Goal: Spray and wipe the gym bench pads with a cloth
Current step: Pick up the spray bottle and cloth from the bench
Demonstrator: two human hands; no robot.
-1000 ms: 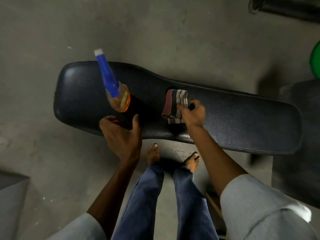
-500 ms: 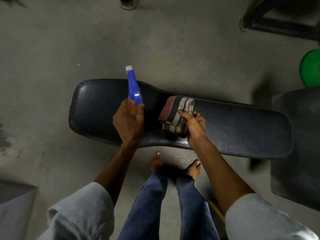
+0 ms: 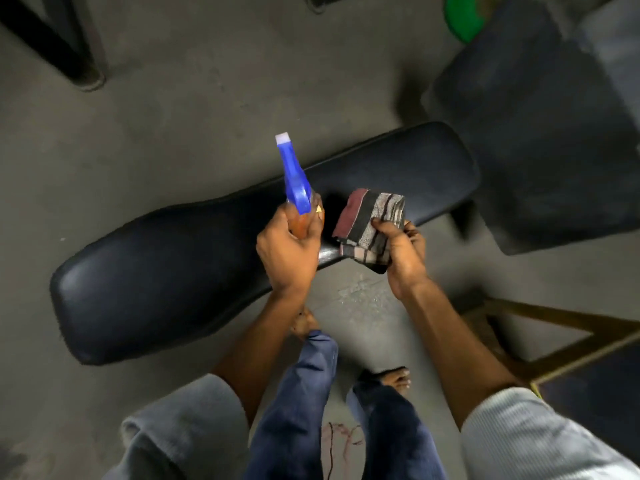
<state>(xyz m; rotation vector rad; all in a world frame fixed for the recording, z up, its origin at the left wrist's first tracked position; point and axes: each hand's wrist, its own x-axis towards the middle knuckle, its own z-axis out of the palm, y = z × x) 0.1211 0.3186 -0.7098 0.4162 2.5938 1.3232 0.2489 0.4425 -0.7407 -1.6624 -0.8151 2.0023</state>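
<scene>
Orange liquid in spray bottle [image 3: 300,216]

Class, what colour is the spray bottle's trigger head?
Blue, with a white nozzle tip; the spray bottle shows in the head view.

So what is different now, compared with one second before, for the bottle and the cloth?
The left hand has taken hold of the spray bottle, which stood free on the bench pad, and lifted it. The right hand has raised the folded cloth off the pad. The right hand kept its grip on the cloth, and the pad lies as before.
</scene>
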